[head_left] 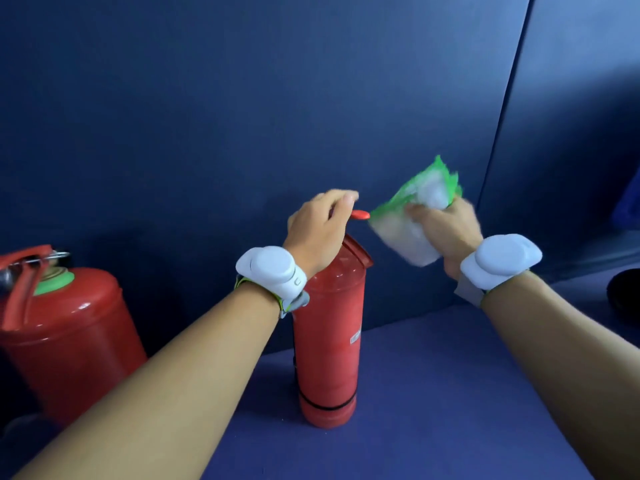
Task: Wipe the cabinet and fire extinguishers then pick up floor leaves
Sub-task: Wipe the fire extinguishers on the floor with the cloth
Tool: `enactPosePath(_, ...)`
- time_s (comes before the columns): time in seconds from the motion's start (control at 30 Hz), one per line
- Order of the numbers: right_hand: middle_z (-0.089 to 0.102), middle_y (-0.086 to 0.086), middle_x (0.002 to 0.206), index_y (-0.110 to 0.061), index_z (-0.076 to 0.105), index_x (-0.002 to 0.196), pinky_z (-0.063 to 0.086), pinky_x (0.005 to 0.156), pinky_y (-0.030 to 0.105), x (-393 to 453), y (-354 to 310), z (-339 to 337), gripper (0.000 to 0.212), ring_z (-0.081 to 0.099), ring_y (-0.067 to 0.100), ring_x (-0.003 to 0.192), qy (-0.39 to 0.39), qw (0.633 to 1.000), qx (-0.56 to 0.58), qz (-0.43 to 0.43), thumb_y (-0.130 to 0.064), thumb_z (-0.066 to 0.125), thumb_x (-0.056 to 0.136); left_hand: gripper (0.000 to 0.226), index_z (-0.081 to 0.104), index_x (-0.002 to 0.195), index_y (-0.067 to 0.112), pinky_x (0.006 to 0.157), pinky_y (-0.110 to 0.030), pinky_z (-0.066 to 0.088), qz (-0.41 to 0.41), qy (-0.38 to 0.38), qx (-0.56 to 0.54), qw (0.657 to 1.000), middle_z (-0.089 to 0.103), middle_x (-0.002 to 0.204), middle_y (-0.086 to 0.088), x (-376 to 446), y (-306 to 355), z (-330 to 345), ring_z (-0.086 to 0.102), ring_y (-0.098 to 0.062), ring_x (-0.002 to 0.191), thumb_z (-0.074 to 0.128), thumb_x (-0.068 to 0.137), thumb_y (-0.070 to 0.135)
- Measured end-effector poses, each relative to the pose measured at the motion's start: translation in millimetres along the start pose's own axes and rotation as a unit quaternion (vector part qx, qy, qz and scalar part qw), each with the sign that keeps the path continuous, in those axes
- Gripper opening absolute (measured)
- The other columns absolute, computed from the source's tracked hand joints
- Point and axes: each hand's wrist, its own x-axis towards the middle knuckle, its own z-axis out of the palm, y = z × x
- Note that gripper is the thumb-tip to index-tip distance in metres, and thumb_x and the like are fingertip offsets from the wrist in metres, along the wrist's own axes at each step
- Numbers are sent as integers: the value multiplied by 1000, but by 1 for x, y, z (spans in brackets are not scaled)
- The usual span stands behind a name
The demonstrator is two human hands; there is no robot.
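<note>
Your left hand [317,230] pinches the slim fire extinguisher [329,341] lever beneath it, steadying that top-heavy cylinder while your right hand [446,230] clutches the limp cloth [412,216].

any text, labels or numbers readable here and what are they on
Nothing can be read.
Small white label on the slim red cylinder extinguisher: too blurred to read.
Mark on the white left wrist device: a tiny curved shape, not clearly a letter.
Wide red extinguisher and green-edged white cloth: no text visible.
</note>
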Motion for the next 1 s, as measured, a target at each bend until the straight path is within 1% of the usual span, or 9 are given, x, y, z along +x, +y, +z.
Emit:
enactPosePath(0.13,72,15,107,-4,64,112,57,89,48,-11,10,36,34,71,30,98,-102,969,149,167,-19,74,83,43,66,102,49,110,-44,40,15,7,-5,1000,67,122,11,-9,-14,5,54,-16,125,24,98,50)
enactPosePath(0.2,73,15,96,-5,67,94,56,92,47,-12,1,45,12,72,28,92,-144,951,203,182,-15,69,87,47,65,122,39,111,-45,39,29,33,-1,999,64,129,13,-13,-18,11,49,-16,129,24,100,46)
enactPosePath(0.3,63,10,61,-7,56,57,54,87,39,-10,-5,47,36,65,24,72,-189,932,249,184,-5,58,92,47,59,134,34,113,-45,35,52,61,14,997,60,134,12,-18,-22,15,46,-14,131,25,102,41)
enactPosePath(0.37,71,18,86,-1,63,83,56,87,45,-15,-2,39,10,70,28,89,-227,925,243,183,-4,57,90,47,60,132,35,113,-46,34,56,66,2,996,61,132,15,-18,-24,15,46,-13,130,26,101,45)
enactPosePath(0.43,68,20,107,-4,63,110,58,79,47,-17,4,25,22,70,31,99,-279,909,244,193,-5,56,89,44,64,126,38,112,-48,35,58,72,-12,996,62,127,19,-17,-27,15,47,-12,128,28,102,45)
enactPosePath(0.57,61,21,98,-4,58,105,56,89,45,-18,12,15,22,65,31,90,-348,894,223,170,-1,43,90,37,64,120,44,113,-48,33,48,83,-24,995,62,125,21,-19,-27,19,46,-11,129,31,105,40)
enactPosePath(0.73,53,13,89,-6,56,94,48,97,39,-17,12,47,11,55,26,99,-263,896,308,183,0,48,90,37,65,121,39,112,-46,34,53,97,-24,994,63,118,25,-20,-28,22,46,-11,127,32,105,37)
enactPosePath(0.9,64,13,83,-2,60,95,55,77,32,-24,21,25,16,65,26,82,-309,893,298,135,-1,45,90,35,59,103,57,109,-47,37,75,122,-46,989,66,117,20,-19,-31,25,50,-13,123,29,104,39)
enactPosePath(1.0,65,11,75,-8,63,87,53,68,32,-20,41,3,21,65,26,69,-262,920,252,144,-4,43,87,39,65,109,45,106,-48,40,89,121,-59,987,68,115,18,-16,-36,25,53,-16,119,27,104,36)
